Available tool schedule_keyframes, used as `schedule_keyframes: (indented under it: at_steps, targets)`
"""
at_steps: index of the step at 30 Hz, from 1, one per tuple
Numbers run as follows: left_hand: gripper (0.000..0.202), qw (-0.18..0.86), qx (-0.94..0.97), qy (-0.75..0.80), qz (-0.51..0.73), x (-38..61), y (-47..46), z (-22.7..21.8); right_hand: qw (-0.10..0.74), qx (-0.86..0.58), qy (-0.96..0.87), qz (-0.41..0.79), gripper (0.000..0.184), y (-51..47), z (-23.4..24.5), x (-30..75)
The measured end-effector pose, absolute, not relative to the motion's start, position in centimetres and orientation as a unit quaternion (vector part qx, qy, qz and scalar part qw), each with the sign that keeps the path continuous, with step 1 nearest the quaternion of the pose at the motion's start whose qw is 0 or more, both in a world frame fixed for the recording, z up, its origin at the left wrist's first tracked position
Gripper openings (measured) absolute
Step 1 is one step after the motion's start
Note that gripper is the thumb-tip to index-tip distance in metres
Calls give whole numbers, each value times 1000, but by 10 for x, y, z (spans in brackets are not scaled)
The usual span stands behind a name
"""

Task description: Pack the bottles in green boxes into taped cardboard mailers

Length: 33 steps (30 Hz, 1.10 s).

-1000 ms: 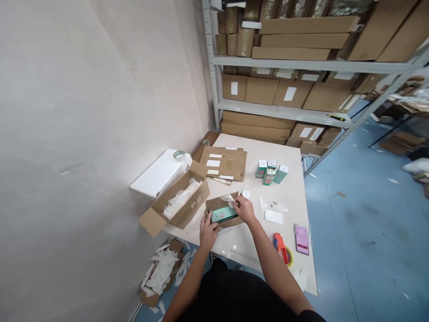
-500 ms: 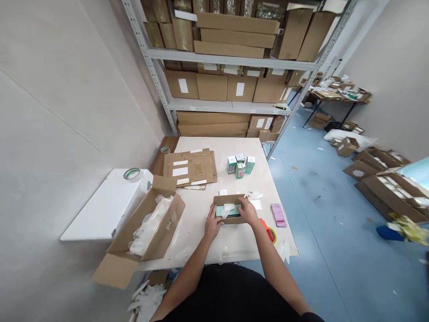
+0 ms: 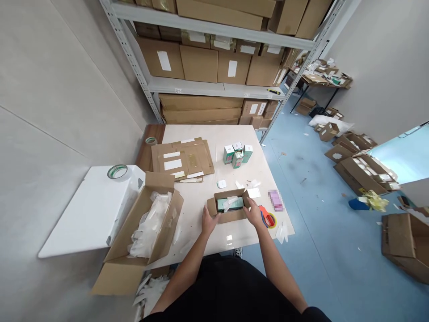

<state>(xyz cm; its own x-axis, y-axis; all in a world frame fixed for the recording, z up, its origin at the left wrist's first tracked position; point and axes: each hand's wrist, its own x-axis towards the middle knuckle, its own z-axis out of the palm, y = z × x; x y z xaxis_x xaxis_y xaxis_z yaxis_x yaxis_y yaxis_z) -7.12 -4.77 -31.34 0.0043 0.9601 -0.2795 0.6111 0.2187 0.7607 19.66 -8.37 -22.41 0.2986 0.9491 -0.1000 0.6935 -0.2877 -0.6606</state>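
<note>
On the table point(image 3: 174, 134), a small open cardboard box point(image 3: 231, 218) stands in front of me. Inside it lies a teal carton point(image 3: 238, 204) with a strip of white wrapping point(image 3: 230, 203) on top. My left hand point(image 3: 209, 221) grips the box's left end, its fingers by the end flap and the thumb at the front corner. At the opposite end, my right hand point(image 3: 254, 213) holds the right side and flap. Just right of that hand lie a red tape dispenser point(image 3: 265, 214) and rolls of tape point(image 3: 273, 220).
Several green-and-white cartons point(image 3: 237, 158) stand farther back. Flattened cardboard point(image 3: 187, 161) lies at the left rear. A long open box point(image 3: 167, 226) holding white wrapping sits at the table's left, beside a white surface point(image 3: 77, 210) with a tape roll point(image 3: 117, 171). Shelving point(image 3: 214, 89) rises behind.
My hands have shifted from the box's inside and rim to its two ends, and the end flaps now angle outward. The camera view has tilted and shifted.
</note>
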Motion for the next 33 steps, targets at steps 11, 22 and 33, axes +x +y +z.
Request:
schedule_keyframes:
  at_steps: [11,22,33]
  targets:
    - [91,407,726,511,215,-63,-57,-301,205,-835,-445,250,73,-94,-241,200]
    - [94,368,792,481,74,-60,-52,-324,198,-804,-471,305,74,-97,-246,201]
    - [103,414,755,509,14,-57,-44,-319,211,-706,-570,363,73,-95,-270,220]
